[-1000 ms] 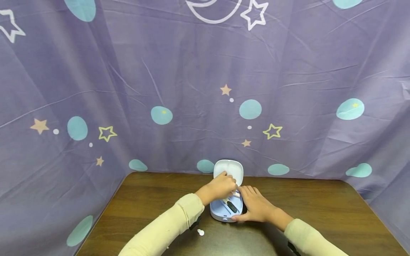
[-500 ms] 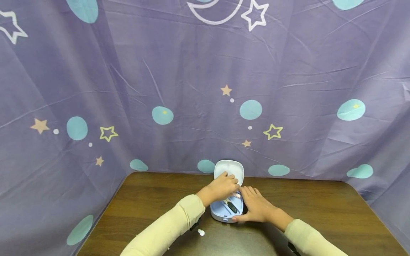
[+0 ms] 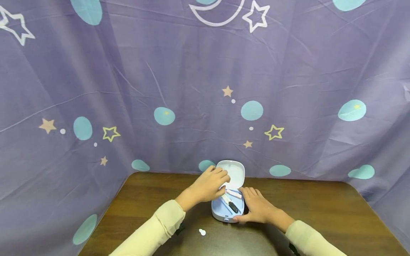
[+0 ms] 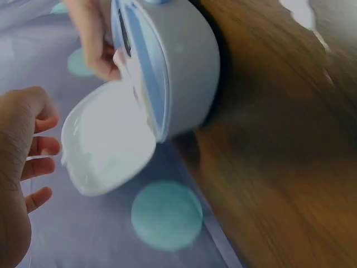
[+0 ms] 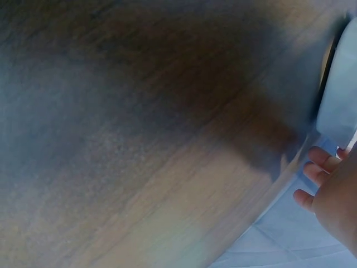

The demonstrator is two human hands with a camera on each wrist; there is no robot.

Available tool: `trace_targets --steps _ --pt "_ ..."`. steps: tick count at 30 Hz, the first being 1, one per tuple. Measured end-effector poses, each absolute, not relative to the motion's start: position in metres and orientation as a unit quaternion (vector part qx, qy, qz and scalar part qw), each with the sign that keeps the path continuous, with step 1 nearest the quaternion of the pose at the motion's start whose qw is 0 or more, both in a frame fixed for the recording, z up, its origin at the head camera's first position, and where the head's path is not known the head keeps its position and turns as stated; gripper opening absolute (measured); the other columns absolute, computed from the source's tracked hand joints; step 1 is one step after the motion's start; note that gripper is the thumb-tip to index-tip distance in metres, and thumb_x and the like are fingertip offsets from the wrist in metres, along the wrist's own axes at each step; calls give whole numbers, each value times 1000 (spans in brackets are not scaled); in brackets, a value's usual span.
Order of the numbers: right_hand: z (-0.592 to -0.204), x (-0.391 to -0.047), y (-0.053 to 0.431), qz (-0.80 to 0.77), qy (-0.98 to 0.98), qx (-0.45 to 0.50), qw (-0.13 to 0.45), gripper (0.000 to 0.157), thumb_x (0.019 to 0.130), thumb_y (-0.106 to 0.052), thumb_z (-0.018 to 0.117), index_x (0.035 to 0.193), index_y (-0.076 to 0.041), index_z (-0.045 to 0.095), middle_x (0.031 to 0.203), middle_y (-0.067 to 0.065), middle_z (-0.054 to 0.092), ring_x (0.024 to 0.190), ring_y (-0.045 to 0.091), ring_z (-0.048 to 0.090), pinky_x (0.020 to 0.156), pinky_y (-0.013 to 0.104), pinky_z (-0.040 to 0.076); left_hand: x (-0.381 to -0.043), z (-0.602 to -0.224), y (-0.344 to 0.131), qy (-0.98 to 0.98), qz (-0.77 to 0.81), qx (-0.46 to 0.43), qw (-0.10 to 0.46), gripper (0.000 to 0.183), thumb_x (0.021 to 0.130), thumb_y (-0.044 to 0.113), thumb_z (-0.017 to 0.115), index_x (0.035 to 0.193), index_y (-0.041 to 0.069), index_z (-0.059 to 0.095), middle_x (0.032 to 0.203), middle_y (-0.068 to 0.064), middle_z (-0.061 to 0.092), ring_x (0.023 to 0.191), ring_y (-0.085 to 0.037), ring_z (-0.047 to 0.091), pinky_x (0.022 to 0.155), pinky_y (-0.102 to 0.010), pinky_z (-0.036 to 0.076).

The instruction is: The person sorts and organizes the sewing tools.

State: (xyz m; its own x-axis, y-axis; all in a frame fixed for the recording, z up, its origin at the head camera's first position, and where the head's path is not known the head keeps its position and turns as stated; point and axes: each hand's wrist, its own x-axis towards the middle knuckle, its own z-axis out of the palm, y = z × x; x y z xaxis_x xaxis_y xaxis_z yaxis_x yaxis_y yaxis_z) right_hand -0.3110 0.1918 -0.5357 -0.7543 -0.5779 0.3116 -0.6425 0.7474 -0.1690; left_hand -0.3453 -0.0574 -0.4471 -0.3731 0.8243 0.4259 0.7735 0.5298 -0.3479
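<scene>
A small light-blue case [image 3: 221,212] stands on the table with its white lid [image 3: 236,174] raised at the back. Inside lie a slim tool with a dark handle [image 3: 233,207] and a pale, pinkish-white stick [image 3: 234,193]. My left hand [image 3: 209,183] hovers over the case's left back edge, fingers loosely bent. In the left wrist view the left hand [image 4: 22,162] has nothing between its fingers and is apart from the lid [image 4: 109,139]. My right hand [image 3: 258,209] holds the case's right side, thumb at the front corner and fingers towards the back.
A small white rounded piece [image 3: 202,232] lies on the brown wooden table [image 3: 153,192] in front of the case. Close behind the lid hangs a purple curtain [image 3: 192,142] with stars and teal spots, along the table's back edge.
My left hand has lifted out of the case and moved left, uncovering the pale stick and more of the dark-handled tool. My right hand stays on the case's side.
</scene>
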Motion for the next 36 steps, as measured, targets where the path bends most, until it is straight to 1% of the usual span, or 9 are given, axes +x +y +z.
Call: trace_targets --steps 4,10,13,15,19,23,26,29,36 --pt "-536 -312 191 149 -928 324 109 105 75 -82 65 140 -1 46 125 9 57 117 24 54 97 51 45 -339 -437 -92 -839 11 -449 308 18 89 20 65 106 20 66 100 6 62 94 -16 57 91 -39 46" --pt "-536 -310 194 162 -932 315 77 109 76 -82 63 146 -1 41 131 11 54 123 27 51 102 55 42 -328 -433 -141 -867 -12 -397 301 13 92 20 64 105 20 66 100 5 61 93 -18 56 93 -41 45" --pt "-536 -310 194 163 -932 313 77 110 76 -82 63 146 -1 41 131 12 54 123 28 52 102 56 42 -323 -438 -162 -874 -14 -387 294 13 93 21 64 106 19 66 101 5 62 94 -18 57 94 -42 45" --pt "-535 -310 193 162 -932 314 78 110 76 -82 64 145 0 41 131 13 55 123 29 52 102 56 43 -320 -444 -175 -878 -16 -386 281 14 94 22 63 107 18 65 102 5 62 94 -19 56 94 -43 45" --pt "-536 -310 191 159 -933 314 79 109 76 -82 63 145 0 42 130 12 55 123 28 52 101 54 43 -311 -459 -197 -894 -8 -384 230 15 95 25 62 109 20 63 104 6 61 97 -17 55 98 -46 45" --pt "-534 -309 191 159 -931 317 87 108 76 -81 65 143 1 43 128 12 56 121 28 53 99 54 44 -304 -482 -212 -899 10 -396 189 14 95 28 64 106 21 61 104 7 60 100 -16 55 100 -50 46" --pt "-533 -309 192 157 -930 318 93 108 76 -80 65 143 1 44 127 12 56 120 28 53 99 54 44 -299 -498 -220 -894 29 -412 175 15 93 30 66 104 22 61 105 7 60 101 -16 55 98 -47 47" --pt "-533 -308 192 155 -931 317 96 108 76 -81 65 143 0 44 127 11 56 120 28 53 99 54 44 -293 -508 -226 -889 60 -423 166 21 92 36 66 107 22 61 109 7 62 103 -15 57 96 -44 48" --pt "-534 -308 190 158 -931 317 91 108 76 -81 65 144 0 43 126 11 56 120 27 53 99 55 44 -284 -511 -231 -881 132 -430 149 33 88 44 65 111 22 62 116 6 63 106 -16 57 92 -38 47"
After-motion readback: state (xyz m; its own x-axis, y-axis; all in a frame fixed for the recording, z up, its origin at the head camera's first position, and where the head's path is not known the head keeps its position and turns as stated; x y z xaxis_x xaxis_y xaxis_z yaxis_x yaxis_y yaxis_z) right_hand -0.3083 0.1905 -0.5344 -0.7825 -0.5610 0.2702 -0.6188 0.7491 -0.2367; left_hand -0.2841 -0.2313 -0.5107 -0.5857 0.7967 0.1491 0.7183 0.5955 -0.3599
